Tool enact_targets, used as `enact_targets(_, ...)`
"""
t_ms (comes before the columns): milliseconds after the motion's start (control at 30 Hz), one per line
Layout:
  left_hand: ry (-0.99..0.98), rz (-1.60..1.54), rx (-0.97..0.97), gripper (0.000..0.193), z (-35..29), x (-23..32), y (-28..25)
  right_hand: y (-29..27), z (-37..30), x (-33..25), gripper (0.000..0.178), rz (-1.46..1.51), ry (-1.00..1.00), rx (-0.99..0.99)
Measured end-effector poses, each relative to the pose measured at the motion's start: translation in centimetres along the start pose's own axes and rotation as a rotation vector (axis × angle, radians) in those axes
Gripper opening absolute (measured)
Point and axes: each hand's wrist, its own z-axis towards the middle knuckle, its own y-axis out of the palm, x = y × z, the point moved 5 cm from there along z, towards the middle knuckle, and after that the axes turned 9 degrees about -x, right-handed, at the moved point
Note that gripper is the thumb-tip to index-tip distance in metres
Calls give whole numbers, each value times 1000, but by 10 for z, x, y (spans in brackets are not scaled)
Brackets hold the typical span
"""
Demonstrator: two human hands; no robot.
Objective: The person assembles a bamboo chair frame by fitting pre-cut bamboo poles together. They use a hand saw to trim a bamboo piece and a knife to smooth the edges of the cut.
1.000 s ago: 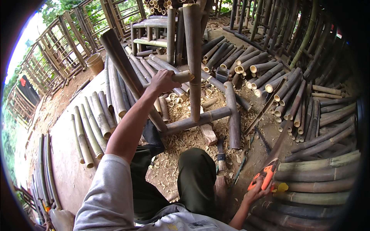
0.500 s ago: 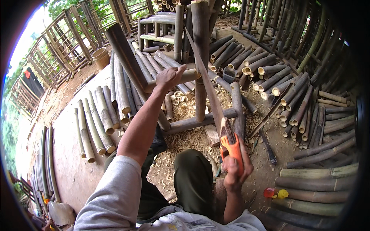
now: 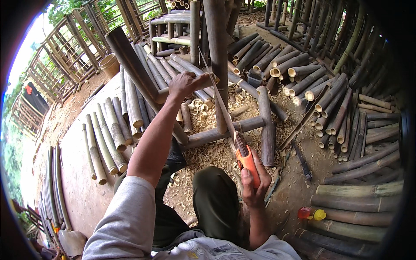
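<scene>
Your right grip (image 3: 255, 186) is closed around the handle of the saw (image 3: 247, 164), thumb laid along its near side; no gap shows between palm and handle. The blade extends forward and slightly left of that grip, its tip beyond the left grip (image 3: 184, 84). Your left grip is wrapped over the rod (image 3: 162, 95); the underside of this hold is hidden, so how fully the fingers close cannot be told.

The rod meets the leaning pole (image 3: 132, 65) to the left of the left grip. Immediately right of that grip, the blade passes in front of the post (image 3: 215, 34). Whether the teeth touch the rod or the post cannot be determined. Nearer than the left grip, and lower, lies the crossbar (image 3: 249, 125).

Hazards, as judged:

1. Cut to the left hand. Cause: the blade lies just beside the left grip; a skipped tooth or sideways slip would carry it onto your fingers.
2. Blade bending or binding. Cause: twisting the right grip while the thin blade is pinched.
3. Frame shift. Cause: side load on the rod with only the left grip steadying it.
4. Unsteady footing. Cause: loose shavings (image 3: 195, 160) below the left grip.
</scene>
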Motion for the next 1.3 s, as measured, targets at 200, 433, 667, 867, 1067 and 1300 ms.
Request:
enact_targets(200, -1, -42, 29, 87, 4, -5, 1, 2, -1, 2, 55, 86, 102, -8)
enact_targets(433, 1, -13, 51, 85, 9, -10, 2, -6, -16, 8, 57, 93, 182, -42)
enact_targets(667, 32, 13, 66, 72, 16, -6, 7, 32, 93, 35, 49, 69, 168, -45)
enact_targets(867, 75, 54, 127, 70, 23, -24, 4, 18, 17, 22, 54, 137, 44, -20)
enact_targets(1067, 21, 52, 40, 72, 25, -6, 3, 32, 98, 42, 49, 145, 174, -26)
enact_targets(1300, 75, 59, 128, 72, 18, -14, 0, 20, 23, 33, 51, 125, 89, -9)
